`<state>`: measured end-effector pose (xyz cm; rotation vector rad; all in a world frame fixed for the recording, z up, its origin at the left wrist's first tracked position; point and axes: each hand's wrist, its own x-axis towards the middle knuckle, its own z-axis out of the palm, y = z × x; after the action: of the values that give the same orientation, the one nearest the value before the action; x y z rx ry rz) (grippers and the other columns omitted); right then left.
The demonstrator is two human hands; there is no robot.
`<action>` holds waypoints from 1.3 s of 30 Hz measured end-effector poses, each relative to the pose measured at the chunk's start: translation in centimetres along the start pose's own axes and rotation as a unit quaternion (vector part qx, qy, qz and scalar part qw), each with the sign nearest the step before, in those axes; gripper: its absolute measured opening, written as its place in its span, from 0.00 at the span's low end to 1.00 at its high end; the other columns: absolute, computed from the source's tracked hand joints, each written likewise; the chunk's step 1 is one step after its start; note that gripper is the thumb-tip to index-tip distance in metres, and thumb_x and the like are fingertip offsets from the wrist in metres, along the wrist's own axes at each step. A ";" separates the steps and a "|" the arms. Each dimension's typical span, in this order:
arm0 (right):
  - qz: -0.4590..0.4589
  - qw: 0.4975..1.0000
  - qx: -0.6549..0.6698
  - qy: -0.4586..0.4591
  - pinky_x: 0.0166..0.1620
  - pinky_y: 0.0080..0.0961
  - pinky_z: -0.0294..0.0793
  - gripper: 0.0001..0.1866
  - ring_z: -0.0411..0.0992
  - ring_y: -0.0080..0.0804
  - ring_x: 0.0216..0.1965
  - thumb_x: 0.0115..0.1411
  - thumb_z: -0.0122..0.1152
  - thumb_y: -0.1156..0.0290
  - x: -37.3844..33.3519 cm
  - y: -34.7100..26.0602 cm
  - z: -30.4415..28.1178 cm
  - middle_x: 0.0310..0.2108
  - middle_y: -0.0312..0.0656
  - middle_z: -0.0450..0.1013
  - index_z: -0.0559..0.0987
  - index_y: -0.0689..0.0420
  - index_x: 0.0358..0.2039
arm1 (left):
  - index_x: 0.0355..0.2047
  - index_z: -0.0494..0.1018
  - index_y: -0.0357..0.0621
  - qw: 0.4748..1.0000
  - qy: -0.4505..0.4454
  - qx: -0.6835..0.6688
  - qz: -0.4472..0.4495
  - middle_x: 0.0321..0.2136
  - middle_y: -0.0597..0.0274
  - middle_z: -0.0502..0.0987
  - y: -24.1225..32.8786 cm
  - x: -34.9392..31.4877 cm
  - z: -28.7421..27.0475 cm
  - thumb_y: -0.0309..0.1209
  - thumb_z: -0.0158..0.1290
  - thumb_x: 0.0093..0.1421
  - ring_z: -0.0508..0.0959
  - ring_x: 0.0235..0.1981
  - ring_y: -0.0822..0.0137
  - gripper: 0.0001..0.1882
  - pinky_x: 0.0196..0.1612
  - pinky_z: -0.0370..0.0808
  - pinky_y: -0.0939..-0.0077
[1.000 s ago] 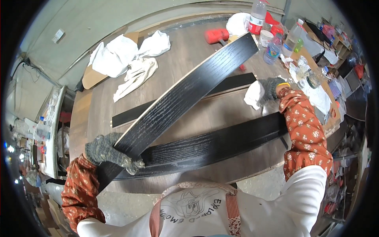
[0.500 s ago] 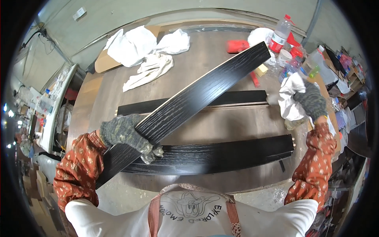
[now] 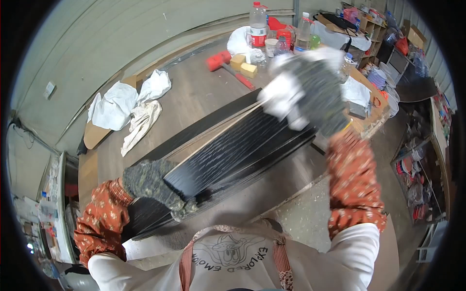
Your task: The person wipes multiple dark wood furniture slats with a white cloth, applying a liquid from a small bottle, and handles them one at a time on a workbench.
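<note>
My left hand (image 3: 153, 184), in a grey-green knit glove, is closed around the near left part of a long black wood-grain board (image 3: 223, 148). The board slants up from lower left toward the far right. At its far end my right hand (image 3: 320, 92), gloved the same way and smeared by motion, grips a bunched white cloth (image 3: 282, 94). The cloth overlaps the board's end; whether it presses on it is unclear. Beyond the held board lies another black strip (image 3: 194, 130). More black board (image 3: 281, 162) shows beneath it on the near side, partly hidden.
A red mallet (image 3: 218, 60) and yellow sponge blocks (image 3: 248, 71) lie on the brown table (image 3: 182, 82). Behind them stand a red-capped bottle (image 3: 258, 29) and several containers. White cloths (image 3: 114, 109) and a beige cloth (image 3: 141, 126) lie at the left. Shelving (image 3: 420, 165) stands at right.
The view has swung to the right. My right hand has brought the white cloth from the table's right side to the board's far end. My left hand keeps its hold on the board.
</note>
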<state>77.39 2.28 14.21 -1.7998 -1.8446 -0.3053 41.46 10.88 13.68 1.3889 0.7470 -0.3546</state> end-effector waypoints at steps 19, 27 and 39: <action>-0.062 0.891 0.365 0.262 0.57 0.40 0.63 0.27 0.66 0.50 0.51 0.53 0.58 0.58 11.1 -7.1 4.4 0.48 0.54 0.69 0.71 0.58 0.51 | 0.57 0.67 0.46 0.771 0.445 0.383 0.246 0.51 0.59 0.72 -13.0 -11.5 0.1 0.36 0.51 0.62 0.74 0.49 0.61 0.23 0.50 0.72 0.71; -0.312 0.750 0.582 0.043 0.57 0.42 0.62 0.31 0.64 0.51 0.53 0.50 0.61 0.58 5.8 -28.9 4.2 0.49 0.54 0.67 0.69 0.59 0.52 | 0.57 0.66 0.43 0.209 0.727 0.653 -0.031 0.54 0.58 0.70 -11.4 -13.4 11.3 0.33 0.41 0.64 0.74 0.49 0.62 0.22 0.48 0.73 0.68; -0.644 0.516 0.537 -0.177 0.54 0.43 0.64 0.36 0.64 0.50 0.53 0.43 0.67 0.63 -12.3 -30.0 1.6 0.49 0.52 0.65 0.67 0.55 0.54 | 0.55 0.65 0.36 0.047 0.832 0.493 -0.251 0.52 0.49 0.70 -12.7 -15.7 28.1 0.31 0.44 0.61 0.72 0.49 0.57 0.22 0.50 0.70 0.67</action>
<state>47.34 -9.83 12.59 0.5860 -2.3610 0.6715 29.43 -21.54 14.63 -0.9719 -1.5527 -0.3983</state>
